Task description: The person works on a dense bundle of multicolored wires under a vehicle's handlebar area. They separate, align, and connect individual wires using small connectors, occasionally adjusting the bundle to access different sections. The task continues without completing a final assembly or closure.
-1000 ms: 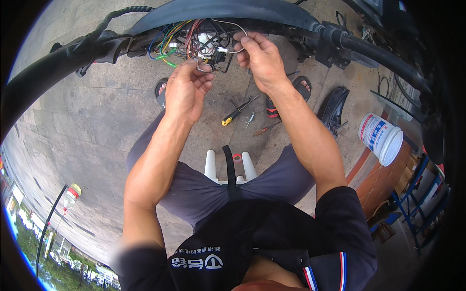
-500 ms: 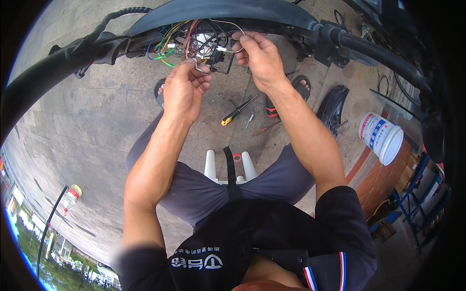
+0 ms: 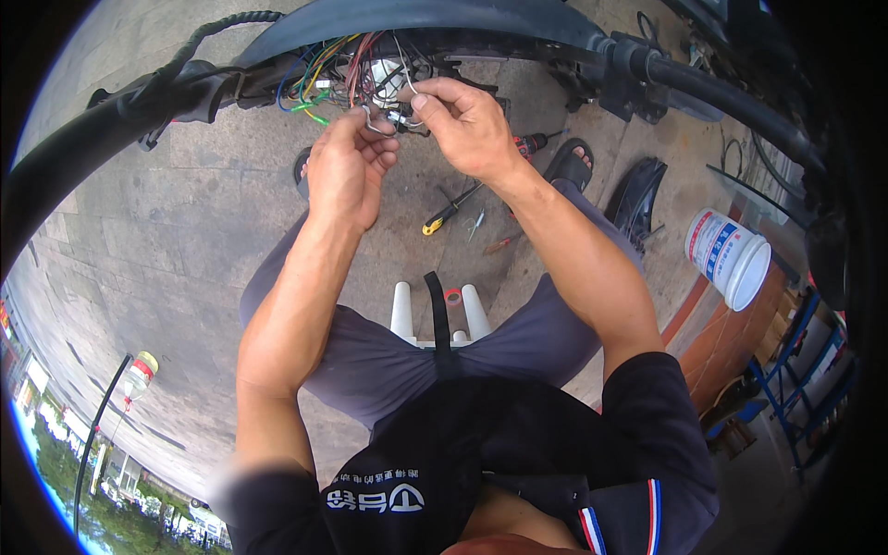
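Under the curved dark body panel (image 3: 425,23) of a vehicle hangs a tangle of coloured wires (image 3: 355,57) around a white part (image 3: 385,76), with green sleeves (image 3: 316,117) on some ends. My left hand (image 3: 347,166) pinches a thin grey wire (image 3: 379,128) below the bundle. Just right of it, my right hand (image 3: 467,134) has thumb and forefinger closed on a thin white wire (image 3: 405,67) that runs down from the panel. A small white connector (image 3: 396,117) sits between my two hands. Some fingertips and wire ends are too small to make out.
On the paving lie a yellow-handled screwdriver (image 3: 433,225), a red-black drill (image 3: 529,145), small metal tools and a black curved part (image 3: 634,203). A white bucket (image 3: 726,259) is at right. A white low seat (image 3: 402,314) is between my legs. Black tubes (image 3: 83,157) arch overhead.
My right hand has moved down and left, nearer my left hand, bringing the white wire and connector along. The drill shows more. My left hand is nearly in place.
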Available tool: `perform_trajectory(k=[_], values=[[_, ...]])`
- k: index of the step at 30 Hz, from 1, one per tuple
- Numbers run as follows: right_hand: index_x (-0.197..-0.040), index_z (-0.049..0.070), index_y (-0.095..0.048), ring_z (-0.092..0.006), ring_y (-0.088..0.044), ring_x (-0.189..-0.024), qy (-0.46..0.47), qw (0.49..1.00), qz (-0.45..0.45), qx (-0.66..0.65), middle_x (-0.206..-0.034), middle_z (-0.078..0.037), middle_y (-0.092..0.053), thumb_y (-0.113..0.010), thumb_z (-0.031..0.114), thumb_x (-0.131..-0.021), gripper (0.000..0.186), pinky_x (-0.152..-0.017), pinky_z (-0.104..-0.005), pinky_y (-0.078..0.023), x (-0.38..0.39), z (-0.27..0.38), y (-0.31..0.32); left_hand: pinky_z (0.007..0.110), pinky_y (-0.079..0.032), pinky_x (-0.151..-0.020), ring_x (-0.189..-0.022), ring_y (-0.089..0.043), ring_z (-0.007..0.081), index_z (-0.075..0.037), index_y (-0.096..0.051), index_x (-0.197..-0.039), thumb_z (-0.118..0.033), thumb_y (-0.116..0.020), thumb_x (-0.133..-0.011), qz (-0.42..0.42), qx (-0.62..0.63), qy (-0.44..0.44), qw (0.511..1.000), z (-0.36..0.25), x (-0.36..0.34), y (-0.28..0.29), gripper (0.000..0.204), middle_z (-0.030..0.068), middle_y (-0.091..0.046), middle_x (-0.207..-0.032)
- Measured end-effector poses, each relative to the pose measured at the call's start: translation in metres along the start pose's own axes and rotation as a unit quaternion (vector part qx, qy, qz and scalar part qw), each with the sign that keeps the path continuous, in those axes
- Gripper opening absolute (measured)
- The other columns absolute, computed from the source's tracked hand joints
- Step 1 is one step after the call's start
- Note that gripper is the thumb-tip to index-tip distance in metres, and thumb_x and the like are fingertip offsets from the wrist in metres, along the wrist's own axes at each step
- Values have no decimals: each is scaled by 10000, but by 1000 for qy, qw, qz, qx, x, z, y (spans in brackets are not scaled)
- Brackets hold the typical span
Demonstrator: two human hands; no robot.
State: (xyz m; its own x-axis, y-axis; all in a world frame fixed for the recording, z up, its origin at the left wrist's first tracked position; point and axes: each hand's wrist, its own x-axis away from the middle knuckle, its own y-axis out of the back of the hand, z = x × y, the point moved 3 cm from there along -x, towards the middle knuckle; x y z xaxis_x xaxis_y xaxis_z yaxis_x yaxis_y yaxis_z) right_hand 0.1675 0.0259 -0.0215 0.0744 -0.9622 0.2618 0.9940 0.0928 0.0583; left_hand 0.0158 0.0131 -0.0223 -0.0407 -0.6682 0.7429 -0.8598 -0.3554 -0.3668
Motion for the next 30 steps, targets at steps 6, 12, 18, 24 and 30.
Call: perform_trajectory(k=[6, 12, 18, 24, 30], values=[[-998, 9, -649, -68, -556, -755, -1, 999, 15, 52, -825, -29, -643, -550, 147, -886, 203, -672, -210, -455, -2, -1, 3, 283, -460, -636, -695, -566, 177, -18, -560, -984, -222, -443, -923, 5, 11, 6, 1000, 0, -1, 0, 242, 59, -593, -766], [-1009, 4, -636, -62, -544, -748, -19, 1000, 12, -10, -808, -13, -620, -542, 118, -889, 190, -671, -213, -454, -2, -5, 1, 293, -465, -633, -685, -569, 187, -11, -557, -987, -212, -417, -931, 7, 22, 9, 1000, -2, 0, 0, 252, 72, -597, -762], [-1062, -1, -596, -59, -539, -746, -50, 997, 18, -64, -830, -13, -609, -528, 75, -887, 203, -675, -204, -451, -2, -7, -2, 280, -463, -607, -673, -571, 174, 4, -539, -954, -212, -428, -915, 5, 18, 3, 1000, -1, 1, -2, 246, 99, -615, -779], [-1064, 2, -596, -37, -510, -727, -29, 995, 70, -69, -829, -3, -598, -523, 44, -873, 209, -655, -198, -437, -3, -2, -2, 260, -467, -610, -682, -580, 152, 18, -517, -1045, -159, -460, -897, 26, -10, -23, 999, -5, 3, -5, 238, 110, -635, -830], [-1017, 19, -622, -23, -496, -698, -51, 992, 99, 66, -772, 23, -584, -540, 41, -857, 181, -611, -185, -408, -3, 2, 2, 264, -473, -648, -730, -588, 155, 40, -464, -1151, -123, -481, -884, 65, -70, -72, 993, -24, 1, -5, 313, 119, -634, -890]])
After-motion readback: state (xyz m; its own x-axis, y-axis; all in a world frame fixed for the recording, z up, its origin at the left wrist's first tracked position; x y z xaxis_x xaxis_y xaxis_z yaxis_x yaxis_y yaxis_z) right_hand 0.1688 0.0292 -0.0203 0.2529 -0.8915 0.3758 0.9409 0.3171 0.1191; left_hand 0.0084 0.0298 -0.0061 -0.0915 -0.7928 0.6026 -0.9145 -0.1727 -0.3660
